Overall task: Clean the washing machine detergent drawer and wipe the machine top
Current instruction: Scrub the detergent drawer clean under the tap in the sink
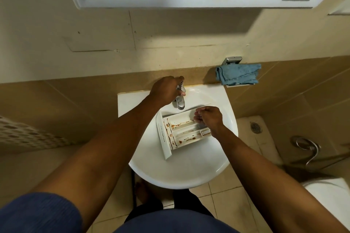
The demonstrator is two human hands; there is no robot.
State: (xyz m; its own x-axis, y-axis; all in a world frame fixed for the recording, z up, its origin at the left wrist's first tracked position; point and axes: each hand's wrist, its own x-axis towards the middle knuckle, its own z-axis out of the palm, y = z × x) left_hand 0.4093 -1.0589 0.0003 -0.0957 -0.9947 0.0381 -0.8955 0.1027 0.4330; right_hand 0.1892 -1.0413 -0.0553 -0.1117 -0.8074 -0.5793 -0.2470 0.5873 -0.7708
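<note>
Now, far on my left I see a white basket [28,134] with lots of little holes, low by the wall. Next comes the left hand [166,89]. It is wrapped around the top of the shiny tap [180,100] at the back of the white sink [180,174], fingers curled over the handle. I cannot tell if water is running. Just below the tap, inside the sink bowl, lies the detergent drawer [181,132]. It is white, lies tilted, and has its front panel toward the left and its long boxes open to the top. Brown, rusty-looking dirt sits in streaks along the bottoms of the boxes and in spots near the front panel. The right hand [209,119] is on the right end of the drawer, fingers bent and pinching its far edge. Under the sink I can see a bare foot [143,191] on the tan floor tiles. Farther right, on the wall above the sink's corner, a blue cloth [238,73] hangs over a small metal holder [232,60]. Past that, lower down, there is a round floor drain [255,126], and then a curly metal hose [306,147] near the right edge.
</note>
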